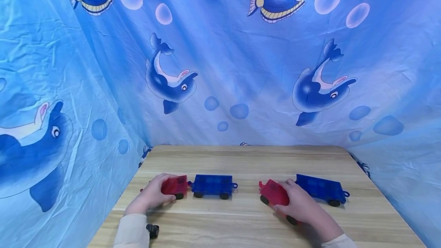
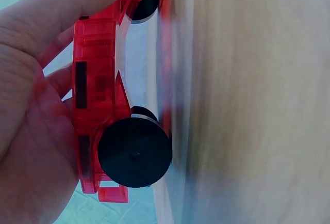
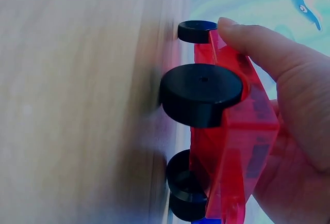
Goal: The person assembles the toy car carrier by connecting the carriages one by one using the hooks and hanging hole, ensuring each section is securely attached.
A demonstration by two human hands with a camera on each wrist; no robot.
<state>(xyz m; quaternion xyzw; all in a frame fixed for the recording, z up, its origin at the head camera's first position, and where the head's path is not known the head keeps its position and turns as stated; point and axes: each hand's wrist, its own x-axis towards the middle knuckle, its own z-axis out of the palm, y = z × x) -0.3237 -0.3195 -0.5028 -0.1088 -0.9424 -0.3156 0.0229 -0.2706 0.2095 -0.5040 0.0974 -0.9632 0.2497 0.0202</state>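
On the left of the table, my left hand (image 1: 153,194) grips a translucent red toy train car (image 1: 180,185) with black wheels. Its right end meets the coupling of a blue toy train car (image 1: 213,184); whether they are hooked together I cannot tell. My right hand (image 1: 299,204) holds a second red toy train car (image 1: 275,194) from above, thumb on the near side, turned at a slant. Behind that hand lies another blue car (image 1: 320,188), also angled, its left end partly hidden. In the right wrist view the held car's black wheels (image 3: 201,94) face the tabletop.
The wooden table (image 1: 248,160) backs onto a blue curtain (image 1: 220,49) printed with dolphins and fish. More of that curtain hangs along the left and right sides. A small black object (image 1: 152,231) sits by the left sleeve.
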